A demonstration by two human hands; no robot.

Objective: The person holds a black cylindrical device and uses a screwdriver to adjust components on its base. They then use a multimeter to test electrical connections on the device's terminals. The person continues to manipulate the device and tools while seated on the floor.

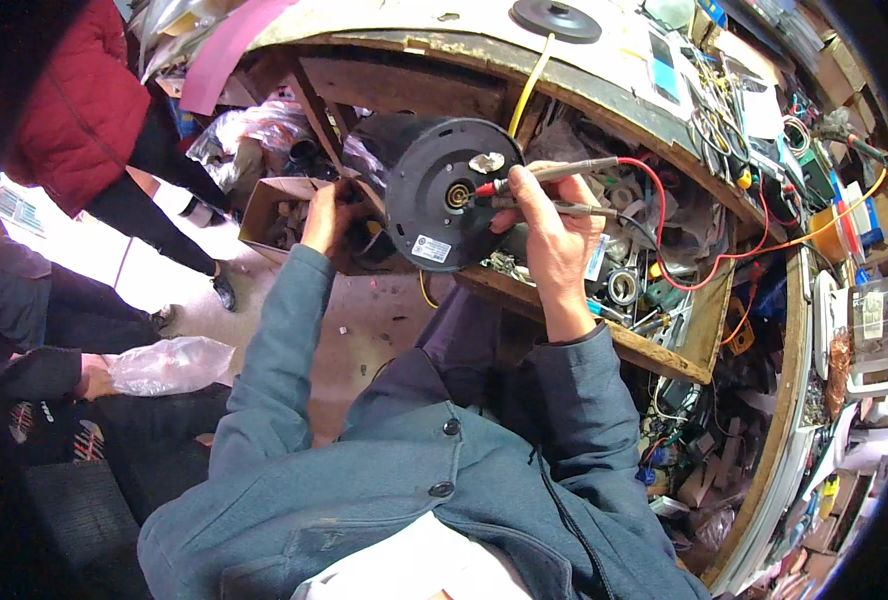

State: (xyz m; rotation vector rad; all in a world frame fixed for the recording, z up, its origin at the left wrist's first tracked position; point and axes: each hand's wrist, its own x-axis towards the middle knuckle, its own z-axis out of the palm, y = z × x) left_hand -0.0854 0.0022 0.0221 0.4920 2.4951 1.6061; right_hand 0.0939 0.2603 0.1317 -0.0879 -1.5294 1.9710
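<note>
An electric kettle (419, 215) lies tipped in front of me, its round black underside facing me. A ringed connector (458, 195) sits at the centre of that base, with a pale label near its rim. My left hand (330, 216) is closed at the kettle's left side, its fingertips partly hidden. My right hand (561, 230) grips two test probes: the red-tipped probe (564, 169) and the black probe (589, 211). Both tips are at the connector; whether each touches metal is too small to tell. A red lead (660, 215) runs from the upper probe.
An open wooden drawer (664, 352) full of parts and tools is under my right hand. On the bench lies a round black kettle base (556, 20). Pliers and screwdrivers crowd the right. A cardboard box (264, 215) stands left; people are beyond, one holding a clear plastic bag (172, 368).
</note>
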